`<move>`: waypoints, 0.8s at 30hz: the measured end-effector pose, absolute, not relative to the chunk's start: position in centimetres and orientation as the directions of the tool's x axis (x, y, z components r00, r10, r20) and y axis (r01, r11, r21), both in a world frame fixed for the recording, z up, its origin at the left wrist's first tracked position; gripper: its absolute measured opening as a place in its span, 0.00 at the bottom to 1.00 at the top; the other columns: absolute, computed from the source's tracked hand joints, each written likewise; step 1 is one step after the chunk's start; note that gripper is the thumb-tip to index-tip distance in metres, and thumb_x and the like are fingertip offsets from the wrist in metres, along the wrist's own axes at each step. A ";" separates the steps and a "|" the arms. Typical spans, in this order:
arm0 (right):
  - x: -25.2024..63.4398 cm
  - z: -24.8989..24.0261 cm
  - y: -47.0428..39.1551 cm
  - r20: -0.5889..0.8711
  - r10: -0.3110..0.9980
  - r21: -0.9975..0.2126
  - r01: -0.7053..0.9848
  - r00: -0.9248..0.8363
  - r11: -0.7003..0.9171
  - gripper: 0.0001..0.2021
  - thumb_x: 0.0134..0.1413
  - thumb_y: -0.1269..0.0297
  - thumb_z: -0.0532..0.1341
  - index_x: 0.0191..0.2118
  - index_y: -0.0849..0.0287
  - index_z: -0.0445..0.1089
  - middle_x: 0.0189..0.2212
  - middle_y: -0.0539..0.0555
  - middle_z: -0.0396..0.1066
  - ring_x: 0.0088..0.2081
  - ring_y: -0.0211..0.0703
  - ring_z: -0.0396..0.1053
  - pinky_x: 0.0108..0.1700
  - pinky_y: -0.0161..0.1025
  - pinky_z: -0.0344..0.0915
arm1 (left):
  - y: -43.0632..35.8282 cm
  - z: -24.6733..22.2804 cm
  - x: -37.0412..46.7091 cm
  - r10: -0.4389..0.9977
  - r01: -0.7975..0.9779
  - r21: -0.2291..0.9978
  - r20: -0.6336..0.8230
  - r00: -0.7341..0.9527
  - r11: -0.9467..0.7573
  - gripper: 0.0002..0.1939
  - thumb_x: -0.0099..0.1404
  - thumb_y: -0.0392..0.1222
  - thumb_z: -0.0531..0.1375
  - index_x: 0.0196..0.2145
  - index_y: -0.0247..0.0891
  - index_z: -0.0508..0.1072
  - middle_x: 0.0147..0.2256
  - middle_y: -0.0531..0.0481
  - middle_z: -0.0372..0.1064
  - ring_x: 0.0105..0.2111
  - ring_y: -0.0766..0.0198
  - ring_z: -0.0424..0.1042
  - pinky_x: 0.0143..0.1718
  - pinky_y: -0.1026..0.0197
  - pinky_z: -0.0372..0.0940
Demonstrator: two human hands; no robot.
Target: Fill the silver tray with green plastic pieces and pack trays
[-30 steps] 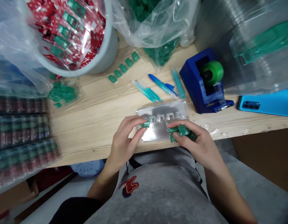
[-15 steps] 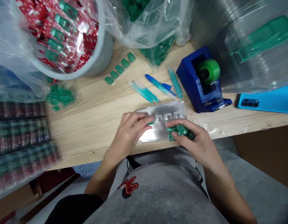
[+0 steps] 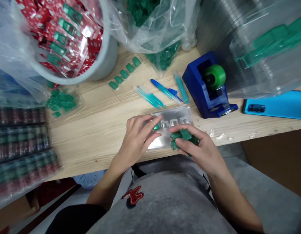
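Observation:
A clear plastic blister tray (image 3: 165,141) with a row of square hollows lies near the table's front edge. One small green translucent plastic piece (image 3: 156,126) sits at the left end of its row. My left hand (image 3: 139,133) is over that end, thumb and fingers apart around the piece, not gripping it. Several more green plastic pieces (image 3: 185,134) are bunched in my right hand (image 3: 198,144), its fingers and thumb closed around them above the tray's right part.
Behind the tray lie pens (image 3: 162,88) and a blue tape dispenser (image 3: 201,84), with a blue phone (image 3: 277,105) to the right. A filled tray (image 3: 124,74), a bucket (image 3: 99,65) of red packets and a bag of green pieces (image 3: 162,55) stand farther back. Packed boxes (image 3: 21,139) are left.
My left thumb and fingers have parted from the green piece, which now shows in the tray's left hollow. My right hand keeps its bunch, with slight shifting.

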State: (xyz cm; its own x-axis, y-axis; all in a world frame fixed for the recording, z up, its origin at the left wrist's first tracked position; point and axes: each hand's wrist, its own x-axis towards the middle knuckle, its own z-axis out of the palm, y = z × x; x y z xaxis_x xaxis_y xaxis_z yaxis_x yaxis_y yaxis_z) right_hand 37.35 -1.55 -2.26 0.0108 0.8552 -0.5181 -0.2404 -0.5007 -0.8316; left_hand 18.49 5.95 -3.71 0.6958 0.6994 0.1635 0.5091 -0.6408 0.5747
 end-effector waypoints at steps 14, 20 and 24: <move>36.3 -1.6 -1.4 -0.264 0.959 -0.962 -0.094 0.105 -0.255 0.11 0.49 0.70 0.66 0.40 0.53 0.71 0.39 0.47 0.77 0.41 0.37 0.74 0.46 0.35 0.69 | 4.7 -1.4 19.8 0.815 0.145 0.974 0.060 0.577 -0.175 0.08 0.65 0.31 0.59 0.40 0.41 0.73 0.39 0.51 0.70 0.42 0.67 0.70 0.46 0.63 0.67; 36.5 -1.5 -1.5 -0.225 0.966 -0.973 -0.088 0.128 -0.214 0.08 0.51 0.71 0.66 0.38 0.53 0.72 0.36 0.45 0.77 0.39 0.34 0.75 0.43 0.30 0.70 | 4.4 -1.8 19.6 0.806 0.199 0.951 0.077 0.587 -0.237 0.08 0.65 0.34 0.60 0.43 0.42 0.71 0.38 0.51 0.71 0.42 0.64 0.70 0.45 0.61 0.67; 36.6 -1.5 -1.6 -0.216 0.968 -0.975 -0.071 0.125 -0.209 0.10 0.52 0.71 0.65 0.40 0.53 0.72 0.38 0.45 0.77 0.40 0.34 0.75 0.45 0.30 0.70 | 4.3 -1.2 19.5 0.762 0.380 0.798 0.147 0.631 -0.468 0.10 0.64 0.35 0.62 0.44 0.41 0.71 0.40 0.50 0.71 0.43 0.63 0.69 0.45 0.59 0.66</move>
State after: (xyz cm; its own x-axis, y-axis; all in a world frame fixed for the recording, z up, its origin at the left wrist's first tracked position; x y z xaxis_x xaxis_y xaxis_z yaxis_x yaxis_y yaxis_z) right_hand 36.59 -1.64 -1.50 0.1255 0.9682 -0.2165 -0.0713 -0.2088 -0.9753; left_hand 19.50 4.33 -1.18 0.6313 0.7615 0.1466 0.3798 -0.4684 0.7977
